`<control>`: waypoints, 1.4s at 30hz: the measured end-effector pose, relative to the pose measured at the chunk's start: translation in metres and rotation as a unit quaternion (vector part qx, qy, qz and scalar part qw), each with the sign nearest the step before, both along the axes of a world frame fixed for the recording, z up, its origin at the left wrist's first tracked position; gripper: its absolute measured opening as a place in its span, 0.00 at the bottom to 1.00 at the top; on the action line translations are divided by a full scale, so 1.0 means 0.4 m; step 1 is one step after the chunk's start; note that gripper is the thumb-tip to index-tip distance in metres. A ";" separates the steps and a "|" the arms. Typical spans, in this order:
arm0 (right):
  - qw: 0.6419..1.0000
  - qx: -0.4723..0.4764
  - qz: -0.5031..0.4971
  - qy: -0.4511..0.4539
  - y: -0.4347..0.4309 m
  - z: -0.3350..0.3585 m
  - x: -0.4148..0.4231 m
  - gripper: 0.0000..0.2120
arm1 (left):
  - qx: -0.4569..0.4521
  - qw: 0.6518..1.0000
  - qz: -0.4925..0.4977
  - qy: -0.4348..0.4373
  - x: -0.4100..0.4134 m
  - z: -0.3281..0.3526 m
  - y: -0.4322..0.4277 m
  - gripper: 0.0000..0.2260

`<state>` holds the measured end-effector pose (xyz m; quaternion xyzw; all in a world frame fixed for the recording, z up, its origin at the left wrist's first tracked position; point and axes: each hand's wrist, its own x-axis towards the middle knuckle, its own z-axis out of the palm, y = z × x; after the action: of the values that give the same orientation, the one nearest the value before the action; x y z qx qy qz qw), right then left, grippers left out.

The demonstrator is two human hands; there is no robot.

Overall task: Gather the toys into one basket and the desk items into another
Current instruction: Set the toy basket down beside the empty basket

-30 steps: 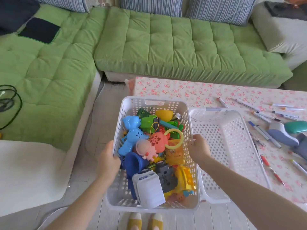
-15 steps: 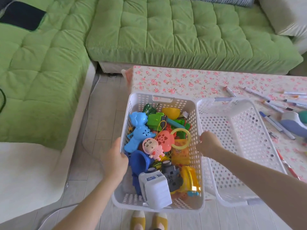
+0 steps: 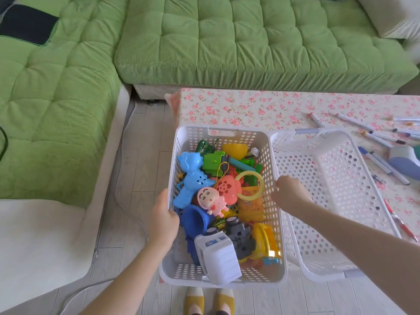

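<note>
A white perforated basket (image 3: 222,132) full of plastic toys is held at the table's left end. Inside it lie a blue figure (image 3: 189,178), a pink doll (image 3: 212,201), a yellow ring (image 3: 250,185) and a white block toy (image 3: 218,255). My left hand (image 3: 162,220) grips its left rim, and my right hand (image 3: 288,190) grips its right rim. A second white basket (image 3: 336,178), with nothing in it, lies tilted on the table just to the right. Several pens (image 3: 375,136) and a blue stapler (image 3: 403,159) lie on the flowered tablecloth (image 3: 238,108).
A green tufted sofa (image 3: 227,42) wraps round the back and left. A white cushion (image 3: 34,235) sits at the lower left, with a cable (image 3: 127,201) on the wooden floor. My yellow slippers (image 3: 209,301) show under the basket.
The toy basket, held in both hands, has come a little nearer and lower. The view has tipped further down, so the sofa's back cushions have left the frame.
</note>
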<state>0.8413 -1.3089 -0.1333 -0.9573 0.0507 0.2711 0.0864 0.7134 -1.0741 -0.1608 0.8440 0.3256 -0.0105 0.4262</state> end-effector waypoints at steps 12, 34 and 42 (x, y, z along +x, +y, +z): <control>1.000 0.018 -0.007 -0.010 -0.003 -0.004 -0.013 0.09 | -0.021 0.998 -0.034 0.046 0.010 0.026 0.000 0.20; 0.999 0.011 -0.036 0.011 0.017 0.026 -0.007 0.12 | 0.028 0.995 -0.030 0.094 0.034 0.039 -0.008 0.14; 0.997 0.064 -0.022 0.037 0.035 0.132 -0.014 0.06 | 0.105 0.986 -0.111 0.061 0.088 0.142 -0.037 0.21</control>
<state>0.8358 -1.2947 -0.0806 -0.9378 0.0575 0.3069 0.1519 0.7486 -1.0888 -0.1041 0.9125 0.2547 -0.0747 0.3112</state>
